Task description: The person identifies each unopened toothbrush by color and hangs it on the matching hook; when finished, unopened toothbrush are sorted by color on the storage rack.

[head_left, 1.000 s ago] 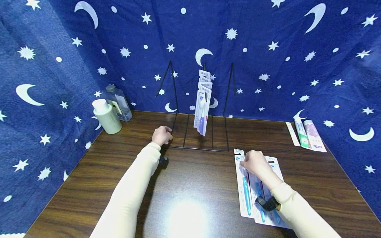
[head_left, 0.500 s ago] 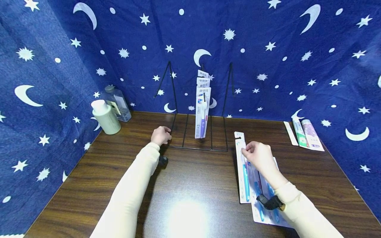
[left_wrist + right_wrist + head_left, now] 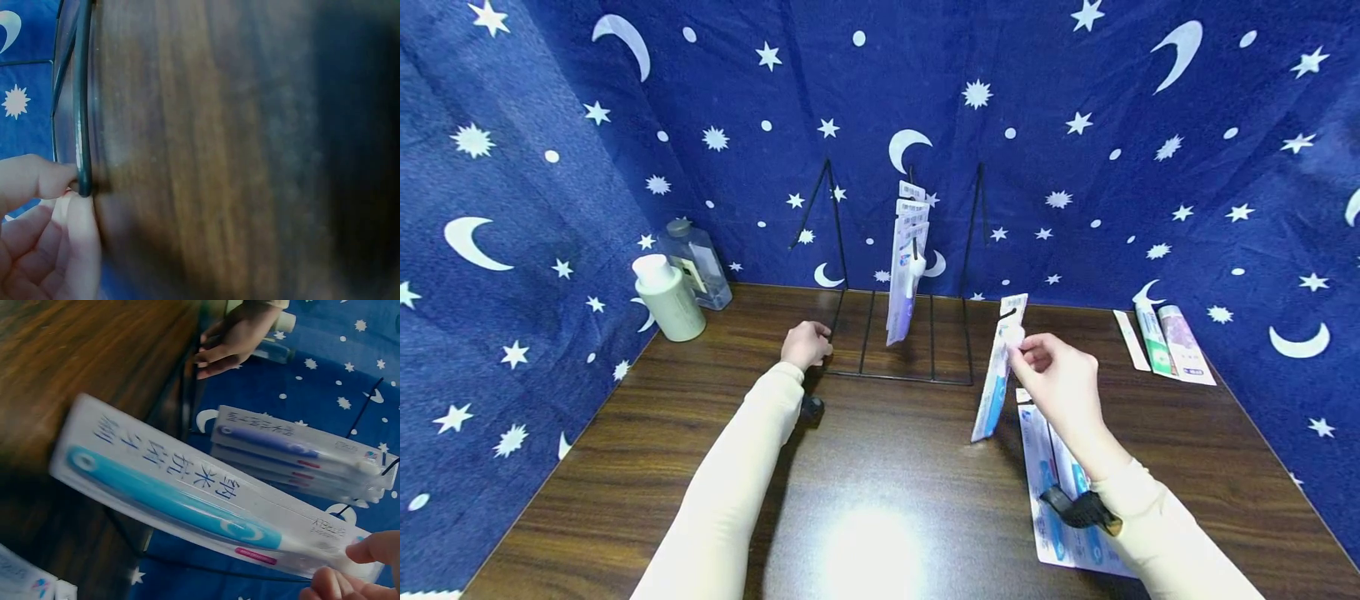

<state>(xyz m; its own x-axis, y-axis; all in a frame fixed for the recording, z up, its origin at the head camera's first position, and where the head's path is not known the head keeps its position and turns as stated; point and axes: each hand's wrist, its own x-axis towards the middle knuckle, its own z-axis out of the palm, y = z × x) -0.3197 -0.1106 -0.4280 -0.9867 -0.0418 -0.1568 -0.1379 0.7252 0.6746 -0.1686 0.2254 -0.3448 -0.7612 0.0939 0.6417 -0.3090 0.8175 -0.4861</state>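
While aslant lengthwise, slot (image 3: 1008, 314) up, toothbrush pack (image 3: 209, 503) in right-hand grip (image 3: 1062, 375), rack (image 3: 82, 100) in left-hand grip (image 3: 806, 344).

Glare on tabletop (image 3: 895, 450), dim wrist views

The cream right sleeve (image 3: 1180, 537) ends in a softly gathered cuff (image 3: 1123, 490). Just left of that cuff sits a black wrist camera (image 3: 1070, 508) with a small tan edge; beyond it, the bare right hand (image 3: 1060, 375). Well apart to its left are a plain cream left sleeve (image 3: 718, 479), a rounded black camera (image 3: 812, 407) and the bare left hand (image 3: 805, 344).
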